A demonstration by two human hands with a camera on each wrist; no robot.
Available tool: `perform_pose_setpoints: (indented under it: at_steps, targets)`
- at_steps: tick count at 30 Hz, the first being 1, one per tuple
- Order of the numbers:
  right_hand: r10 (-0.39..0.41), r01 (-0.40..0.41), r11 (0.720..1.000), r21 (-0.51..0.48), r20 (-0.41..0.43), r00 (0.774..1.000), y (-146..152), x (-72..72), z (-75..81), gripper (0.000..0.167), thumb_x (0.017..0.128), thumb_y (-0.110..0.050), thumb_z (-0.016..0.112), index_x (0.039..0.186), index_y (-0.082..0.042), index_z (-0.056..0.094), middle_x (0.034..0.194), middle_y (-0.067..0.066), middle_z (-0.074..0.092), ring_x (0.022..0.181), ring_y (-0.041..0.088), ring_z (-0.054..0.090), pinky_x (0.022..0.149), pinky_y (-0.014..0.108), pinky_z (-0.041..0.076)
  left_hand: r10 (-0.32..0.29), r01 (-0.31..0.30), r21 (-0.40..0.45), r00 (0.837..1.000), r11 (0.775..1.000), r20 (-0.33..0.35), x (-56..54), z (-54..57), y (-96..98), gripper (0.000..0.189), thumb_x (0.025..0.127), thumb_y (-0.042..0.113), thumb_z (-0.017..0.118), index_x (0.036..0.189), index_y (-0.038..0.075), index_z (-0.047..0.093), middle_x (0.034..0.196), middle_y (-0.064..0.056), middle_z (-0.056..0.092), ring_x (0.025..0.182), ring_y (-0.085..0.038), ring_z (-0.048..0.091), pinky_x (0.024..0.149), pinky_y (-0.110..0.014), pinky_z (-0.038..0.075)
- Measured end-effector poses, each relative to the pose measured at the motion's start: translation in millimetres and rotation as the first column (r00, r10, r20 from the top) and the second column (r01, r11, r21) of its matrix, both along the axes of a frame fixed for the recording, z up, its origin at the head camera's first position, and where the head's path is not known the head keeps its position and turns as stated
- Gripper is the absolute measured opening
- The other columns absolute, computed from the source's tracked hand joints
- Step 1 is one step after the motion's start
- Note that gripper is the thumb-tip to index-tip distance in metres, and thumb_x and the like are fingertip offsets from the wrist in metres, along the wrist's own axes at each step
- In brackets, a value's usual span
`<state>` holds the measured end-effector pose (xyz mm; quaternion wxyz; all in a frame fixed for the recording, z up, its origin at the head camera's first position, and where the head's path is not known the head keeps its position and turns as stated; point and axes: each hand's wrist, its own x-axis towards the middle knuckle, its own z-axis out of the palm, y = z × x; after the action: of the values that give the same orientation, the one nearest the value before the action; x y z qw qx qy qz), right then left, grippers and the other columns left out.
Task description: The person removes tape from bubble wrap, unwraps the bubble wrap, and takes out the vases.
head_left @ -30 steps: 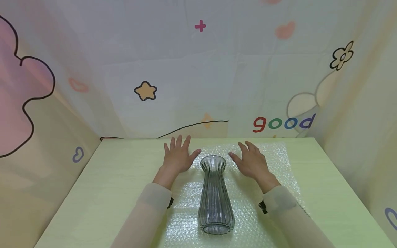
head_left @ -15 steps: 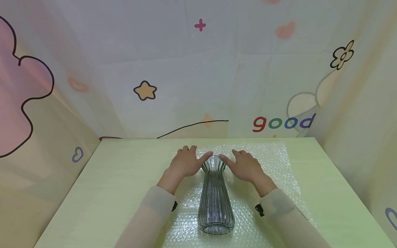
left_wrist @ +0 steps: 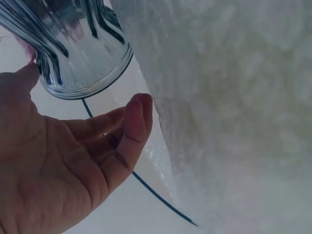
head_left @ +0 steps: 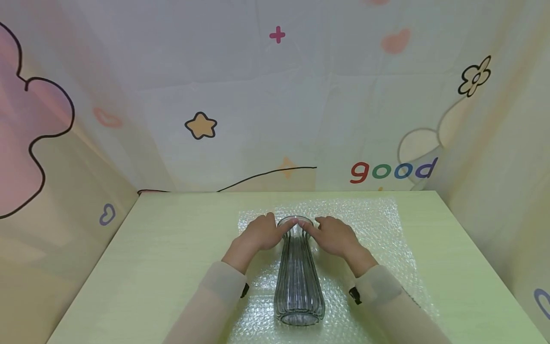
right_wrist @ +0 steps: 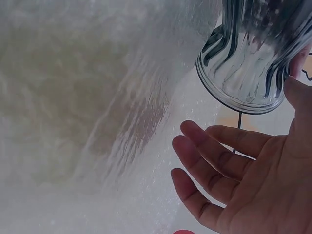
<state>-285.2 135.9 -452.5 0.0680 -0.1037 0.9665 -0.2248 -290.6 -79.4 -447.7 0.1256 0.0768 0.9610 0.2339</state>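
A ribbed clear glass vase lies on its side on a sheet of bubble wrap, flared mouth toward the far side. My left hand is at the left of the mouth, its thumb on the glass. On the other side my right hand mirrors it, thumb at the neck. In the left wrist view the bent fingers stay apart from the vase rim, fingertips near the wrap's edge. Loosely bent fingers of the right hand are likewise off the glass in the right wrist view.
The wrap lies on a pale green table. A printed curtain with stars, hearts and lettering hangs behind the table and along both sides.
Both hands have come inward and closer to me, from spread fingers beside the vase mouth to thumbs at its neck. The vase has stayed in place.
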Motion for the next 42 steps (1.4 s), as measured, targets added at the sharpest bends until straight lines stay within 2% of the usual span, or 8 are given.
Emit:
perform_pose_setpoints:
  at_steps: [5, 9, 13, 17, 21, 24, 32, 42]
  targets:
    - [-0.011, 0.013, 0.998, -0.064, 0.030, 0.999, -1.2, 2.6, -1.6, 0.087, 0.102, -0.071, 0.040, 0.138, 0.005, 0.062, 0.131, 0.023, 0.069, 0.121, 0.042, 0.066, 0.098, 0.057, 0.054, 0.009, -0.009, 0.024, 0.999, 1.000, 0.031, 2.4, -1.3, 1.0, 0.104, 0.098, 0.081, 0.030, 0.149, -0.009, 0.048, 0.154, -0.028, 0.049, 0.140, -0.047, 0.051, 0.112, -0.056, 0.046]
    - [-0.022, 0.029, 0.994, -0.103, 0.062, 0.998, -2.9, 3.8, -1.8, 0.086, 0.102, -0.071, 0.040, 0.130, 0.005, 0.067, 0.130, 0.022, 0.070, 0.115, 0.040, 0.068, 0.093, 0.053, 0.056, 0.015, -0.016, 0.044, 0.999, 0.999, 0.033, 3.9, -0.7, 2.2, 0.101, 0.099, 0.080, 0.031, 0.141, -0.009, 0.057, 0.146, -0.029, 0.056, 0.129, -0.045, 0.060, 0.104, -0.054, 0.052]
    - [-0.028, 0.043, 0.990, -0.136, 0.109, 0.994, -4.5, 4.1, -2.1, 0.082, 0.102, -0.069, 0.042, 0.121, 0.005, 0.070, 0.104, 0.014, 0.076, 0.091, 0.028, 0.071, 0.076, 0.041, 0.056, 0.018, -0.019, 0.038, 0.999, 0.999, 0.029, 5.2, -1.2, 3.9, 0.098, 0.099, 0.079, 0.030, 0.129, -0.006, 0.067, 0.131, -0.026, 0.068, 0.111, -0.037, 0.070, 0.090, -0.048, 0.056]
    - [-0.040, 0.072, 0.979, -0.189, 0.166, 0.985, -6.2, 5.4, -2.0, 0.077, 0.102, -0.068, 0.044, 0.113, 0.003, 0.070, 0.080, 0.009, 0.071, 0.068, 0.022, 0.066, 0.061, 0.033, 0.050, 0.016, -0.017, 0.031, 0.999, 0.999, 0.031, 6.2, -3.1, 5.9, 0.093, 0.100, 0.078, 0.028, 0.109, -0.002, 0.074, 0.107, -0.020, 0.074, 0.086, -0.029, 0.070, 0.076, -0.042, 0.055]
    - [-0.038, 0.088, 0.968, -0.237, 0.209, 0.977, -7.5, 7.7, -1.7, 0.074, 0.103, -0.067, 0.044, 0.107, 0.002, 0.071, 0.077, 0.011, 0.070, 0.062, 0.023, 0.065, 0.055, 0.032, 0.051, 0.004, -0.006, 0.038, 0.999, 0.999, 0.046, 7.3, -3.8, 7.4, 0.087, 0.101, 0.077, 0.026, 0.075, 0.006, 0.070, 0.067, -0.009, 0.068, 0.060, -0.025, 0.068, 0.066, -0.036, 0.051]
    - [-0.029, 0.092, 0.960, -0.264, 0.235, 0.972, -8.6, 9.8, -1.8, 0.074, 0.104, -0.065, 0.043, 0.106, 0.003, 0.071, 0.077, 0.013, 0.071, 0.062, 0.023, 0.066, 0.054, 0.033, 0.054, 0.003, -0.007, 0.061, 0.998, 0.998, 0.064, 8.9, -2.9, 7.9, 0.085, 0.102, 0.075, 0.026, 0.066, 0.009, 0.066, 0.053, -0.004, 0.063, 0.052, -0.023, 0.068, 0.065, -0.034, 0.052]
    - [0.015, 0.122, 0.915, -0.385, 0.336, 0.942, -11.7, 15.0, -3.4, 0.076, 0.107, -0.063, 0.037, 0.110, 0.007, 0.065, 0.075, 0.014, 0.074, 0.061, 0.026, 0.074, 0.057, 0.040, 0.061, -0.008, -0.020, 0.174, 0.988, 0.985, 0.157, 13.5, -1.4, 7.4, 0.088, 0.102, 0.075, 0.029, 0.087, 0.001, 0.075, 0.062, -0.009, 0.070, 0.052, -0.021, 0.071, 0.059, -0.034, 0.057]
    - [0.067, 0.160, 0.868, -0.470, 0.431, 0.900, -10.1, 21.4, -5.4, 0.068, 0.110, -0.058, 0.033, 0.120, 0.006, 0.054, 0.089, 0.020, 0.072, 0.068, 0.028, 0.075, 0.059, 0.042, 0.062, -0.125, 0.002, 0.353, 0.937, 0.936, 0.325, 21.8, -1.3, 6.2, 0.100, 0.098, 0.080, 0.030, 0.124, -0.010, 0.064, 0.070, -0.021, 0.071, 0.055, -0.032, 0.072, 0.054, -0.043, 0.060]
